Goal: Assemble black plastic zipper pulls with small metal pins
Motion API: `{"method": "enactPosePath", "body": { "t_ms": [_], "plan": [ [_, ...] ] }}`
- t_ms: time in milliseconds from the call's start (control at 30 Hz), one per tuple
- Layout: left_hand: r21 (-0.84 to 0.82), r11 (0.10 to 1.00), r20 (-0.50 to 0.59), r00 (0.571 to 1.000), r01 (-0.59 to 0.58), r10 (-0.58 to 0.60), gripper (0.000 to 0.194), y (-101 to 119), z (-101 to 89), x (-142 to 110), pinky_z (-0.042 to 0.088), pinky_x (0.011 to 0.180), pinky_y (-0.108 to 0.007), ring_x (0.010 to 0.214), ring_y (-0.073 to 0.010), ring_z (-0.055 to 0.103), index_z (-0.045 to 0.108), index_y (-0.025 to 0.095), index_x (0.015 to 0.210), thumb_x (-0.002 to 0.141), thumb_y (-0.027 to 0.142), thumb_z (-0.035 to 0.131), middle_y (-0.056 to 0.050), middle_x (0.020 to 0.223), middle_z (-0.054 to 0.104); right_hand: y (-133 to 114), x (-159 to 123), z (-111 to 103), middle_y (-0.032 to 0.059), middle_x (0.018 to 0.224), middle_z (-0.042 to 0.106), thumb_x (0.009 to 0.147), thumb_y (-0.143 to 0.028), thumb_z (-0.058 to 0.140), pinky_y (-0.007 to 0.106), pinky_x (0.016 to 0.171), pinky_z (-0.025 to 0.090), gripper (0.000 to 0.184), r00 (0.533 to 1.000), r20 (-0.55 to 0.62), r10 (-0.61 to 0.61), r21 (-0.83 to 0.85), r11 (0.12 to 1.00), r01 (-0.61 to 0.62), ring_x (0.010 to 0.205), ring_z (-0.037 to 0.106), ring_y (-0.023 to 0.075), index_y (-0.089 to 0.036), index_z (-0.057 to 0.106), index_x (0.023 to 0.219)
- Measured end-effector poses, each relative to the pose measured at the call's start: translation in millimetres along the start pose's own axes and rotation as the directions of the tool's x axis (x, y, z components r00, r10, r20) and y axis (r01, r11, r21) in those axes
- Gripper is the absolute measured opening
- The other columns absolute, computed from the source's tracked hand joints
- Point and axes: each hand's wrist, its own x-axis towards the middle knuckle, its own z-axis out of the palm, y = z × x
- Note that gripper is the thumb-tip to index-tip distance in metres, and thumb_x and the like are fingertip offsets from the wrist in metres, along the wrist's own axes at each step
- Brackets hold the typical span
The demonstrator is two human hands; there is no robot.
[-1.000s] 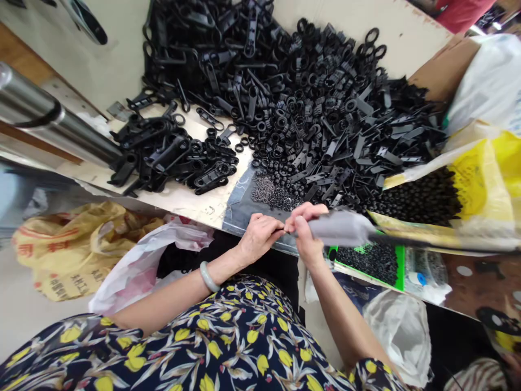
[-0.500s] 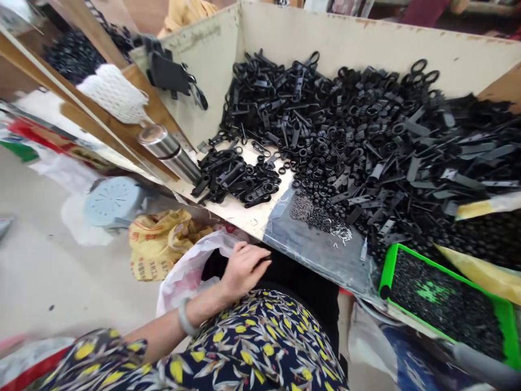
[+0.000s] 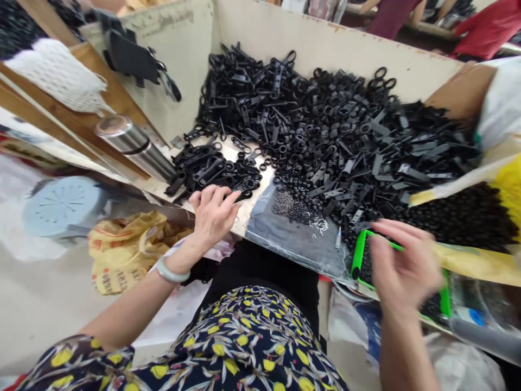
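My left hand (image 3: 215, 213) rests at the near edge of a small heap of black plastic parts (image 3: 211, 165), its bent fingers apart and touching the nearest pieces. A black part lies right by its fingertips; I see no firm grip on it. On the other side, my right hand (image 3: 407, 266) is held over the green tray (image 3: 358, 255) of small black bits, slightly blurred. Its thumb and fingers are apart, with nothing visible between them. Beyond both hands spreads a large pile of black plastic parts (image 3: 301, 114).
Small rings and metal pins (image 3: 319, 224) lie on the dark mat (image 3: 293, 244), near a thin pointed tool (image 3: 338, 238). A steel flask (image 3: 122, 133) leans at the left. A blue stool (image 3: 61, 203) and yellow sack (image 3: 122, 244) are on the floor. People stand at the back.
My left hand has moved from my lap, where it held a small black part, up to the small heap. My right hand has come into view over the green tray. The view has shifted right.
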Motion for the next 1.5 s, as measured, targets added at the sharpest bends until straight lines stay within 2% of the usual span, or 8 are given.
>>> {"method": "enactPosePath", "body": {
  "t_ms": [67,133,300,700,867,1000,1200,1500],
  "plan": [
    [0.039,0.999,0.057,0.998,-0.003,0.001,0.027,6,5.1,28,0.029,0.099,-0.057,0.122,-0.0394,0.051,0.07,0.025,0.12,0.1,0.036,0.055,-0.015,0.118,0.069,15,6,14,0.0071,0.106,0.073,0.095,-0.035,0.071,0.048,0.095,0.052,0.011,0.968,0.221,-0.116,-0.065,0.989,0.134,0.103,0.068,0.027,-0.028,0.077,0.1],
    [0.075,0.997,0.111,0.994,0.001,-0.009,0.025,7,8.8,43,0.031,0.094,-0.056,0.117,-0.0413,0.051,0.07,0.021,0.114,0.098,0.034,0.055,-0.018,0.112,0.066,32,3,35,0.0064,0.106,0.072,0.099,-0.033,0.065,0.046,0.092,0.049,0.013,0.886,0.426,-0.182,-0.143,0.954,0.264,0.103,0.065,0.0251,-0.026,0.076,0.099],
    [0.158,0.987,0.147,0.988,0.025,-0.049,0.028,3,14.1,49,0.033,0.091,-0.055,0.112,-0.0424,0.05,0.068,0.018,0.106,0.1,0.039,0.051,-0.019,0.106,0.062,58,-14,76,0.0057,0.106,0.069,0.102,-0.033,0.063,0.041,0.091,0.038,0.014,0.786,0.596,-0.164,-0.29,0.869,0.402,0.105,0.058,0.0239,-0.025,0.075,0.099],
    [0.17,0.983,0.094,0.992,0.064,-0.08,0.021,0,24.4,51,0.032,0.087,-0.051,0.107,-0.0378,0.049,0.069,0.02,0.096,0.099,0.036,0.055,-0.016,0.103,0.062,53,-27,93,0.0074,0.093,0.068,0.103,-0.033,0.06,0.04,0.079,0.031,0.021,0.795,0.584,-0.161,-0.464,0.738,0.491,0.092,0.052,0.0251,-0.023,0.073,0.091],
    [0.129,0.991,0.028,0.998,0.044,-0.048,0.027,-8,23.2,51,0.029,0.084,-0.049,0.101,-0.0326,0.05,0.068,0.022,0.08,0.101,0.034,0.055,-0.012,0.096,0.065,54,-38,96,0.0071,0.094,0.071,0.104,-0.031,0.059,0.039,0.078,0.033,0.019,0.844,0.5,-0.194,-0.472,0.756,0.454,0.089,0.054,0.0241,-0.022,0.073,0.095],
    [0.057,0.998,-0.034,0.999,-0.003,0.004,0.023,5,20.3,46,0.031,0.085,-0.048,0.098,-0.0297,0.053,0.072,0.023,0.088,0.102,0.032,0.056,-0.01,0.094,0.068,54,-44,99,0.0072,0.097,0.072,0.104,-0.032,0.059,0.039,0.079,0.035,0.019,0.866,0.477,-0.15,-0.469,0.789,0.396,0.092,0.056,0.0246,-0.023,0.074,0.099],
    [-0.3,0.92,0.193,0.929,-0.252,0.317,0.024,61,48.0,17,0.041,0.078,-0.038,0.082,-0.0225,0.057,0.071,0.02,0.094,0.106,0.028,0.051,-0.007,0.086,0.068,49,-51,102,0.005,0.1,0.071,0.104,-0.033,0.061,0.037,0.082,0.038,0.016,0.878,0.473,-0.066,-0.376,0.887,0.269,0.094,0.058,0.022,-0.023,0.074,0.102],
    [-0.253,0.96,0.367,0.907,-0.119,0.209,0.023,98,75.5,25,0.049,0.079,-0.034,0.089,-0.0218,0.066,0.07,0.018,0.1,0.106,0.02,0.048,-0.007,0.093,0.071,53,-60,104,0.0035,0.098,0.07,0.103,-0.033,0.063,0.036,0.082,0.038,0.014,0.89,0.453,-0.053,-0.305,0.929,0.21,0.093,0.058,0.0207,-0.025,0.074,0.102]
  ]
}}
